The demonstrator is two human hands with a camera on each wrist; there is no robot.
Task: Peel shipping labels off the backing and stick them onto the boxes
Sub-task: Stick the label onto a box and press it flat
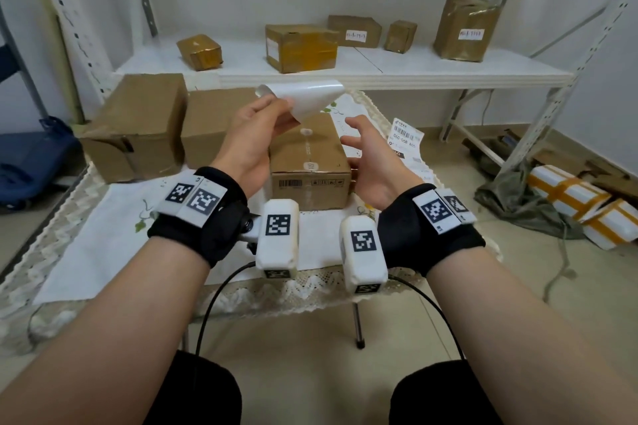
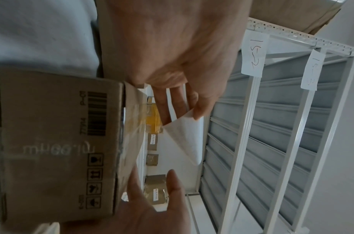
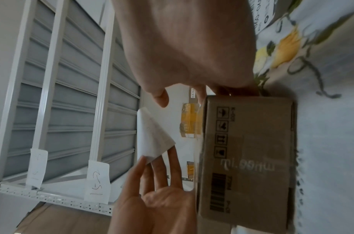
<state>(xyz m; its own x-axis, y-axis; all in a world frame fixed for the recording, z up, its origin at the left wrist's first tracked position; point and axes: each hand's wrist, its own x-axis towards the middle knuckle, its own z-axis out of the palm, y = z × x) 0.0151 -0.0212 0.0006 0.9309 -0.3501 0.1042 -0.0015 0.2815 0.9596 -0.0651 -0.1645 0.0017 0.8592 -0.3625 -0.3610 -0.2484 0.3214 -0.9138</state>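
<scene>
One curled label (image 1: 303, 97) hung pinched in the left hand (image 1: 255, 141); the right hand (image 1: 373, 155), fingers spread, flanked the box (image 1: 307, 152), awaiting sticking

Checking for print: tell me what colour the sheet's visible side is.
Plain white sheet, best in the head view.

The scene is viewed from head height, forward and down over both forearms, with the left hand (image 1: 257, 134) and right hand (image 1: 371, 155) seen at arm's length. Each wrist view is taken at close range along its own palm towards the fingertips and is rotated a quarter turn. The cardboard box (image 2: 58, 142) between the hands, the curled white sheet (image 3: 152, 134) and the white shelf rack (image 2: 272, 126) beyond the fingertips are shared by both wrist views.
</scene>
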